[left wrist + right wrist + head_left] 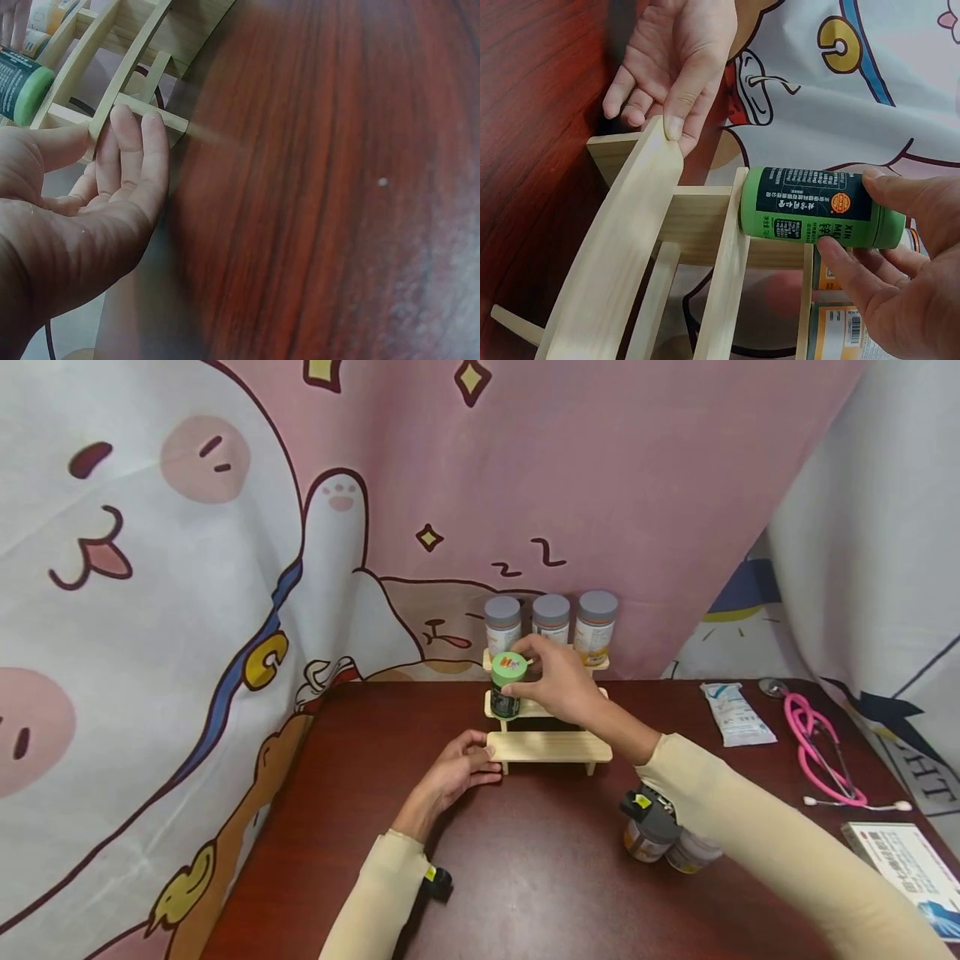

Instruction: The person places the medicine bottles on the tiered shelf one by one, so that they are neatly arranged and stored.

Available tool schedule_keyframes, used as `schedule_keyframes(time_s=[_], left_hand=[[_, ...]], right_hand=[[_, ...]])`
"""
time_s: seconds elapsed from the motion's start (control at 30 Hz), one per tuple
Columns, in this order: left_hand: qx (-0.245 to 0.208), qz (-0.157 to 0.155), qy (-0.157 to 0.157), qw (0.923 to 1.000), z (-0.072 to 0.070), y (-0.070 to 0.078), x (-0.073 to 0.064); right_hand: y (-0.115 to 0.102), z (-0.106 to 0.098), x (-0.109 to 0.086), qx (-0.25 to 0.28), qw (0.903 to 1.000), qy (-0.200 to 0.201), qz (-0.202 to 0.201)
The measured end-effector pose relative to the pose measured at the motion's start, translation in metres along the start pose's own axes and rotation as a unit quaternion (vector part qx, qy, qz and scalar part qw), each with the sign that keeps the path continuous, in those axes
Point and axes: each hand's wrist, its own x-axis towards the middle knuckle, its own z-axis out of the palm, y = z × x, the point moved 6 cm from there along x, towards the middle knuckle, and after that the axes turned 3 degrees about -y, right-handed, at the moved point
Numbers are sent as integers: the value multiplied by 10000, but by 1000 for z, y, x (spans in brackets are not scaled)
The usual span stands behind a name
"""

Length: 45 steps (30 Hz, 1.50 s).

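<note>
A pale wooden three-tier rack (550, 747) stands on the table. My left hand (459, 765) grips the left end of its lowest tier, thumb on top and fingers beneath, as the left wrist view shows. At the left end of the middle tier is a green bottle (810, 206) with a dark label and a green lid. My right hand (558, 681) pinches it near the lid between thumb and fingers, its base right at the tier's board. Three white bottles with grey lids, one of them a bottle with an orange label (596, 628), line the top tier.
Two more grey-lidded bottles (651, 837) stand on the table below my right forearm. Toward the right lie a white packet (738, 714), a pink stethoscope (806, 752) and a printed box (903, 868). A cartoon-patterned curtain (600, 468) hangs behind the rack.
</note>
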Motion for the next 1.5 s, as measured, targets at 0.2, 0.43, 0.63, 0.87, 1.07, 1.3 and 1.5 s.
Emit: schedule_keyframes(time_s=[0.2, 0.43, 0.63, 0.87, 1.07, 1.3, 1.5], left_hand=[[27, -33, 11, 10000, -1, -1, 0], [17, -33, -11, 10000, 1, 0, 1], [18, -10, -28, 10000, 1, -1, 1], [12, -2, -20, 10000, 1, -1, 1], [18, -7, -3, 10000, 0, -1, 0], [59, -9, -49, 10000, 1, 0, -2], [53, 25, -5, 10000, 3, -1, -1]], right_hand=[[-3, 5, 4, 69, 10000, -9, -6], [-3, 5, 4, 8, 9997, 83, 227], [-3, 5, 5, -153, 9991, 176, 349], [-6, 8, 6, -332, 9991, 251, 103], [-7, 10, 5, -626, 9976, 310, 21], [-5, 10, 0, -827, 9960, 315, 73], [1, 2, -15, -1149, 9928, 236, 239]])
